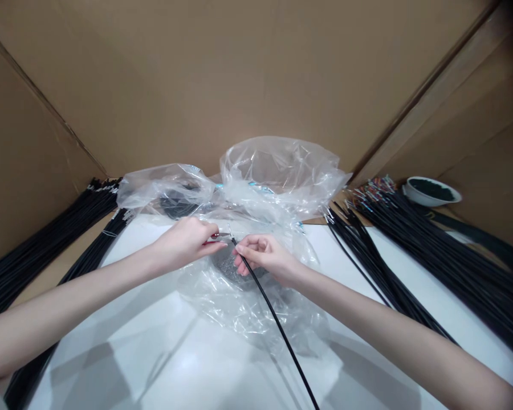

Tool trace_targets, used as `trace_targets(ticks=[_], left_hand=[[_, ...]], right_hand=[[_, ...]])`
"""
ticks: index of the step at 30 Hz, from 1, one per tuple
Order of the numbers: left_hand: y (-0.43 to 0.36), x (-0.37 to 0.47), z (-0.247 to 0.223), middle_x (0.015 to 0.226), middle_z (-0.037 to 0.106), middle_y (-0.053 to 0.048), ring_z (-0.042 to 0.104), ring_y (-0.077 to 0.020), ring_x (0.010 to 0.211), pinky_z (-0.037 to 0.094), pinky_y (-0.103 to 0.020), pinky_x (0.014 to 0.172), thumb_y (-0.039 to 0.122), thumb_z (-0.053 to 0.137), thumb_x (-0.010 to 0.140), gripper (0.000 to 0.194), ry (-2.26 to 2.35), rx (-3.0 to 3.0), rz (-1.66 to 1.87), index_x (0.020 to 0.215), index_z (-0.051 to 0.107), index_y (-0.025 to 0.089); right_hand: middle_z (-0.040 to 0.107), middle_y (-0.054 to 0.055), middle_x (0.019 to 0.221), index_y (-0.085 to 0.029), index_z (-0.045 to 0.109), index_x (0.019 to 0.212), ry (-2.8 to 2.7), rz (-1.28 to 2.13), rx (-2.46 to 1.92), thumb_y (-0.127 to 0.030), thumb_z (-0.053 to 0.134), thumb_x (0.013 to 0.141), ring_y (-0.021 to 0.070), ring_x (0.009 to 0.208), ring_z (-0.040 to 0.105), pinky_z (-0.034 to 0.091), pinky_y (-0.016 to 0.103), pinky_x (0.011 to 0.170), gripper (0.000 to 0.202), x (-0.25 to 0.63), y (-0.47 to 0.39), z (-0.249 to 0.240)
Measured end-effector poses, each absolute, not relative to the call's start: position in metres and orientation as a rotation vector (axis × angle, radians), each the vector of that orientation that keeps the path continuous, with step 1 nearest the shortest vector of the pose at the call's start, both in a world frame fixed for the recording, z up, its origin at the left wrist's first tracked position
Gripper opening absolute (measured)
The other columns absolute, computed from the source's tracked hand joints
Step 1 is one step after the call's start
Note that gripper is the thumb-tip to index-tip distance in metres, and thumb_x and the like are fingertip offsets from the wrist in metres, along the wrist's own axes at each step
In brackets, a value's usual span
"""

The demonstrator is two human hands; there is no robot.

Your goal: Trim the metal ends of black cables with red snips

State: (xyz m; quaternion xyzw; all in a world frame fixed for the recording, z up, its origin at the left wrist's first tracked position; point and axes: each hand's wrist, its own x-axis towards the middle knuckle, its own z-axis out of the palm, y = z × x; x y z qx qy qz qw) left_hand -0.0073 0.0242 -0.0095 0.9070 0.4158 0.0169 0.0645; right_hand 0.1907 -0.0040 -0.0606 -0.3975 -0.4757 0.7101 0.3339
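Note:
My left hand (191, 242) is closed around a small red-handled tool (216, 234), mostly hidden by the fingers. Its thin metal tip points right, close to the end of a black cable (274, 315). Thumb and fingers of my right hand (263, 256) pinch that cable just below its end, where thin pale wires (229, 230) stick out. From there the cable slants down past the bottom edge of the view. Whether the tool's tip touches the wires, I cannot tell. Under both hands lies a crumpled clear plastic bag (239, 302) with dark contents.
Bundles of black cables lie at the left (47, 239) and right (444, 262), the right ones with coloured wire ends. A white bowl (427, 200) of dark green material stands at the back right. Cardboard walls (256, 74) enclose the white table (188, 370). More clear plastic (282, 171) is bunched behind.

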Motion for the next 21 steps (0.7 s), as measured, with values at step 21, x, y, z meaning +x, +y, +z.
trace_targets(ticks=[21], left_hand=[[0.022,-0.009,-0.022,0.056,0.055,0.000,0.045,-0.0079,0.049,0.029,-0.019,0.050,0.037,0.046,0.088,0.034,1.188,2.659,0.308,0.066,0.057,0.013]], right_hand=[[0.063,0.002,0.067,-0.011,0.066,0.082,-1.054,2.086,-0.823,-0.036,0.069,0.073,0.0075,0.055,0.059,0.047,0.018,0.055,0.027,0.193,-0.006,-0.064]])
